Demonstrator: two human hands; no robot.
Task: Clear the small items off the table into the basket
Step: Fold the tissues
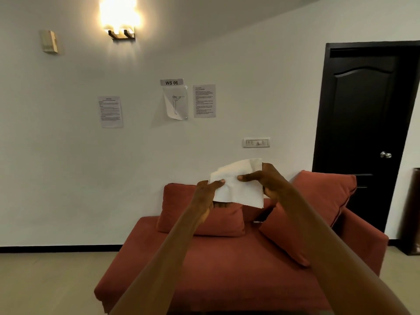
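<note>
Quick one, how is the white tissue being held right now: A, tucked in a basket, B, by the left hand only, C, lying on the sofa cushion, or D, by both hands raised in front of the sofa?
D: the left hand and right hand each pinch a side of the white tissue, held up in front of the red sofa.

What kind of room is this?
Probably a living room set up as a recording station: a red sofa with cushions, a lit wall lamp, and a "WS 06" label among sheets taped to the wall.
</note>
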